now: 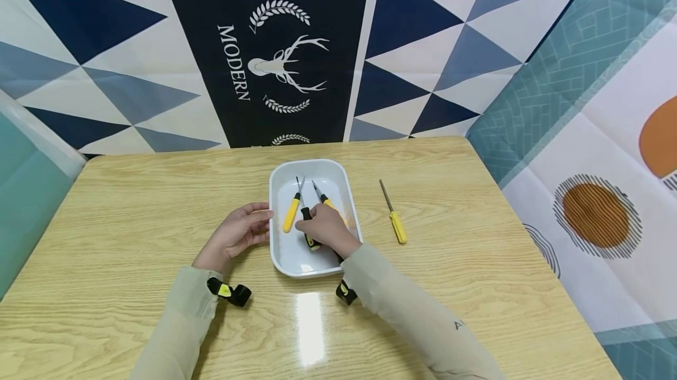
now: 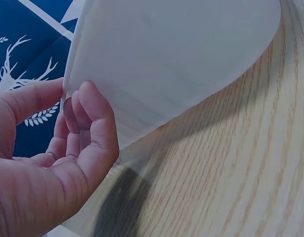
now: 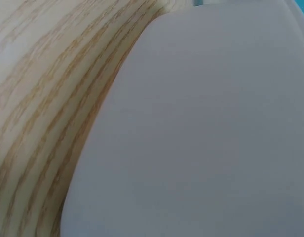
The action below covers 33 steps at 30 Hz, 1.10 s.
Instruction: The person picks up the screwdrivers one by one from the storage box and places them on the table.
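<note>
A white tray (image 1: 288,259) stands on the table with several tools in it. My left hand (image 1: 244,230) is at its left side, the thumb on the rim and the curled fingers against the outer wall; the left wrist view shows this grip on the tray wall (image 2: 181,54) closely. Inside the tray, my right hand (image 1: 329,228) grips a screwdriver (image 1: 312,244) by its black-and-yellow handle, partly covering it. Left of that lies a yellow-handled tool (image 1: 291,214) with a thin metal shaft. A pointed tool (image 1: 319,192) with a black-and-yellow handle runs partly under the right hand.
A yellow-handled screwdriver (image 1: 396,224) lies on the wooden table (image 1: 455,298) to the right of the tray. Behind the table hangs a patterned cloth (image 1: 285,110). The right wrist view holds only the tray's outer wall (image 3: 191,123), table and a bit of background.
</note>
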Tool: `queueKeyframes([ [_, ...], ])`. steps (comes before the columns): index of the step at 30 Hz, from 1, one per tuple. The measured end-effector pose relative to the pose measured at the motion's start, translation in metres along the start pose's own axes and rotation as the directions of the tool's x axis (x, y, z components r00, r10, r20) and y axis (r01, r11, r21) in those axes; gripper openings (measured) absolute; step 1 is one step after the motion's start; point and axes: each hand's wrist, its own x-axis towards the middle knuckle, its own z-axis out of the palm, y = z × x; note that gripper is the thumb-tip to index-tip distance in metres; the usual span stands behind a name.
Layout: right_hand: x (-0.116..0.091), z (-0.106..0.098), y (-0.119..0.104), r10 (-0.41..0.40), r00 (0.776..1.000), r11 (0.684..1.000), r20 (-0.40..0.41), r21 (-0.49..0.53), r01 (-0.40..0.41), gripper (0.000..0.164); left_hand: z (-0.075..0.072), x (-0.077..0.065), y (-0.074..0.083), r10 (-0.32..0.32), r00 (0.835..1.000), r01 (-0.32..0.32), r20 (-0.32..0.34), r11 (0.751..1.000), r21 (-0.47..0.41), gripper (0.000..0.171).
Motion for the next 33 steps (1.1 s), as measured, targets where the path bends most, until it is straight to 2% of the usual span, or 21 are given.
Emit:
queueKeyframes([
  [7,-0.002,-0.004,0.0,-0.025,1.0,0.999,-0.005,-0.036,0.025,0.034,-0.001,0.001,0.0,-0.009,1.0,0.009,-0.007,1.0,-0.003,0.051],
  [16,-0.003,-0.008,0.005,-0.073,0.997,0.996,-0.008,-0.057,0.073,0.031,-0.002,0.001,0.002,-0.021,1.0,0.022,-0.005,1.0,0.009,0.056],
  [27,-0.002,-0.01,0.007,-0.074,0.997,0.994,-0.035,-0.082,0.071,0.027,-0.003,0.002,0.002,-0.013,1.0,0.013,0.007,1.0,0.006,0.056],
  [33,-0.002,-0.013,0.008,-0.078,0.996,0.995,-0.037,-0.059,0.076,0.036,-0.002,0.001,0.002,-0.013,1.0,0.013,0.004,1.0,0.0,0.054],
])
